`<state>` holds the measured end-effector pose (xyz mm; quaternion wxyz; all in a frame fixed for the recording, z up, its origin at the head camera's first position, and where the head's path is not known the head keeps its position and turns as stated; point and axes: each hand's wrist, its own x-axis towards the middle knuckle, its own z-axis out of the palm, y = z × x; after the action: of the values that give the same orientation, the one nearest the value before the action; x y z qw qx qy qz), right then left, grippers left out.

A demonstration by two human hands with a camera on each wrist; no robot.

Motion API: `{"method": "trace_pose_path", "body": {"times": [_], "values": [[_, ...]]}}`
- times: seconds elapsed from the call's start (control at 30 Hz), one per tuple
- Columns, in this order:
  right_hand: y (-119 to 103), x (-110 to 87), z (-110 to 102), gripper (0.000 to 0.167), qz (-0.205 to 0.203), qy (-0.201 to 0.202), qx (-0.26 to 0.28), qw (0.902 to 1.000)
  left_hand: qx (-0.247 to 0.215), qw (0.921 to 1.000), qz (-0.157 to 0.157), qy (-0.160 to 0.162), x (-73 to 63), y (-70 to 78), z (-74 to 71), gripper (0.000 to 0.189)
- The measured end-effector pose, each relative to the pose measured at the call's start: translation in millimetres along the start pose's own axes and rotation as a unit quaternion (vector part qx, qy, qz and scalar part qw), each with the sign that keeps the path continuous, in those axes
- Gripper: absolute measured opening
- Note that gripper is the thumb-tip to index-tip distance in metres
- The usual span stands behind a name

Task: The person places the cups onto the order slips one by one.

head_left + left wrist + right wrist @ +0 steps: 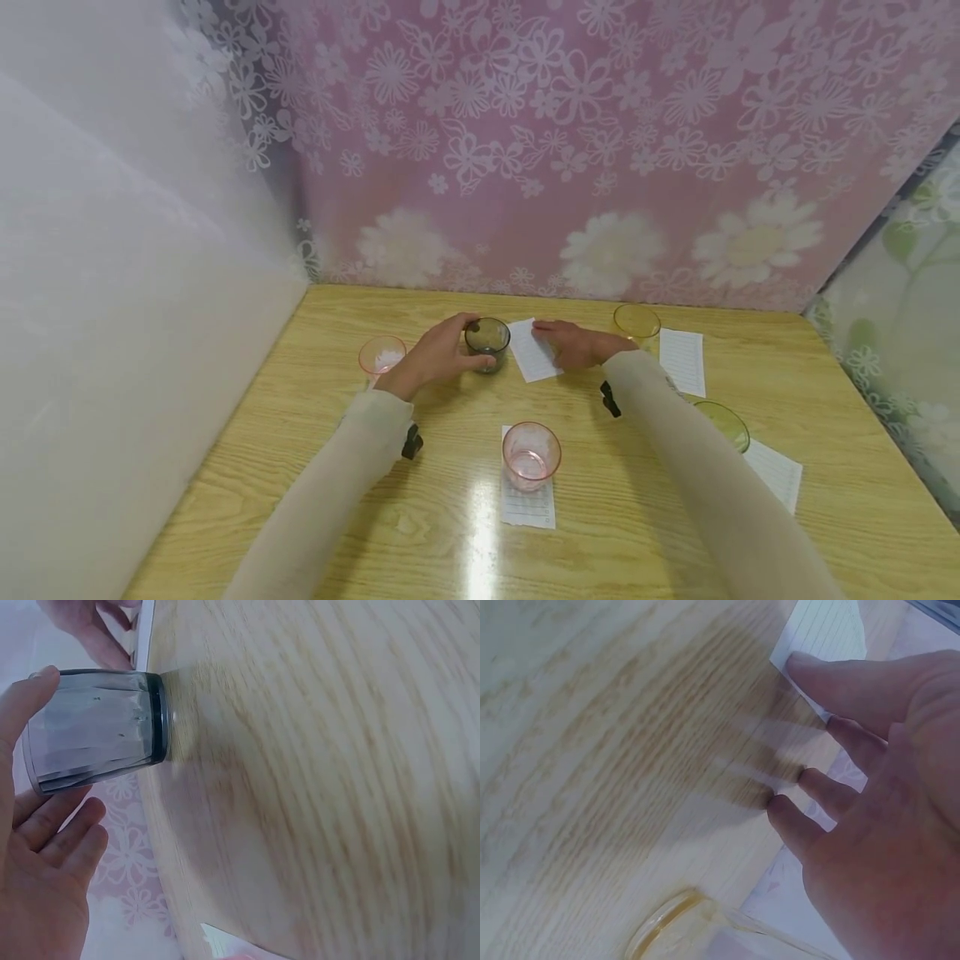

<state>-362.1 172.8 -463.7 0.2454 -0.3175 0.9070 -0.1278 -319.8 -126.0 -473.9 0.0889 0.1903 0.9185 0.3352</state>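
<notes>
A dark grey, see-through glass (487,348) stands upright near the back of the table, and my left hand (444,354) grips it. In the left wrist view the thumb lies along the side of the glass (97,724), with the other fingers round its far side. Just right of it lies a white lined slip of paper (534,357). My right hand (576,343) rests at that slip's right edge. The right wrist view shows its thumb on one corner of the slip (825,634), the index fingertip by another corner and the other fingertips down on the wood.
A pink-tinted glass (531,454) stands on a lined slip (528,510) at the front. Left of my left hand is a pink-rimmed glass (382,357). Over on the right are a yellow glass (637,321), a green-rimmed glass (729,425) and two slips. A flowered curtain (525,167) backs the table.
</notes>
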Motion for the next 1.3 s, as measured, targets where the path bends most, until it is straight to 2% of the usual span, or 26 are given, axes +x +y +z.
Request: {"method": "trace_pose_path", "body": {"times": [0.27, 0.57, 0.73, 1.07, 1.3], "values": [[-3, -3.5, 4, 0.076, 0.015, 0.010, 0.002, 0.9998, -0.020, 0.9997, 0.004, 0.011, -0.1, 5.1, -0.5, 0.092], [-11, -7.2, 9, 0.077, 0.044, 0.016, 0.002, 0.9989, -0.003, 0.9999, 0.004, 0.012, -0.4, 15.0, -3.7, 0.091], [-17, -13.4, 12, 0.079, 0.062, 0.014, 0.025, 0.9977, -0.002, 0.9999, 0.005, 0.009, -0.5, 19.8, -4.7, 0.092], [-20, -24.5, 19, 0.078, 0.062, 0.021, 0.053, 0.9964, -0.005, 0.9997, 0.021, 0.007, 1.8, 26.6, 0.0, 0.093], [-28, -30.9, 25, 0.075, 0.050, 0.040, 0.048, 0.9968, 0.004, 0.9995, 0.029, 0.006, 3.5, 31.9, 6.3, 0.090]]}}
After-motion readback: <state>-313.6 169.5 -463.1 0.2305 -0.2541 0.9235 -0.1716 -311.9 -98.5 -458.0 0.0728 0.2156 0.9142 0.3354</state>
